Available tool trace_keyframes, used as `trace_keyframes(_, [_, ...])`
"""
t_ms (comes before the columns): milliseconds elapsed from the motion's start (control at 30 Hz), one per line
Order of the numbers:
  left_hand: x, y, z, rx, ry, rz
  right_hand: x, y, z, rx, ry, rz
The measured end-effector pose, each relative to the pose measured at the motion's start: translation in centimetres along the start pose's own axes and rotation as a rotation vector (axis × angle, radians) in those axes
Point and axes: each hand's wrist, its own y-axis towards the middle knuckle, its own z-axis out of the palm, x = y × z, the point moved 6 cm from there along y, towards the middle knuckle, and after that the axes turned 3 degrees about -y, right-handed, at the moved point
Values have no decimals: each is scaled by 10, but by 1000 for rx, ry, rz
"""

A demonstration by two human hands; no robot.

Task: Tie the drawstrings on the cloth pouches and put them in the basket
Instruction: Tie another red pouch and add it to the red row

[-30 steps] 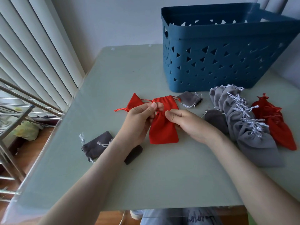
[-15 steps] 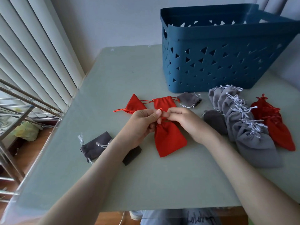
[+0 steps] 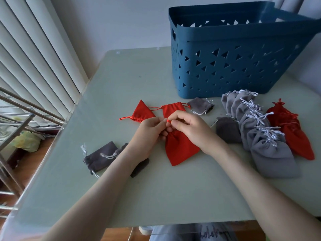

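A red pouch (image 3: 180, 146) lies on the table in front of me, its gathered neck between my hands. My left hand (image 3: 149, 134) and my right hand (image 3: 189, 127) both pinch its red drawstring (image 3: 168, 120) at the neck, fingertips almost touching. A second red pouch (image 3: 173, 109) lies flat just behind, and a third red pouch (image 3: 142, 112) to its left. The blue basket (image 3: 225, 54) stands at the back right; I cannot see inside it.
A row of tied grey pouches (image 3: 260, 136) and tied red pouches (image 3: 293, 133) lies at the right. Dark grey pouches lie at front left (image 3: 100, 157), by the basket (image 3: 199, 105) and mid right (image 3: 227, 129). The table's left edge (image 3: 57, 136) borders a rail and blinds.
My hands have closed in on the pouch neck and now work the drawstring together. The red pouch has swung so its bottom points toward the right and nearer me.
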Motion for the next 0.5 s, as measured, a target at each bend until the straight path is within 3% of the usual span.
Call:
trace_keyframes(167, [-2,-2,-1,-29,97,65,5,-2,-4,-67,-213,-86])
trace_keyframes(333, [-4,-6,-3,-106,160,119,7,-2,-5,-112,-232,-86])
trace_keyframes(500, [-5,-5,-3,-81,205,134,1,-1,-6,-157,-237,-48])
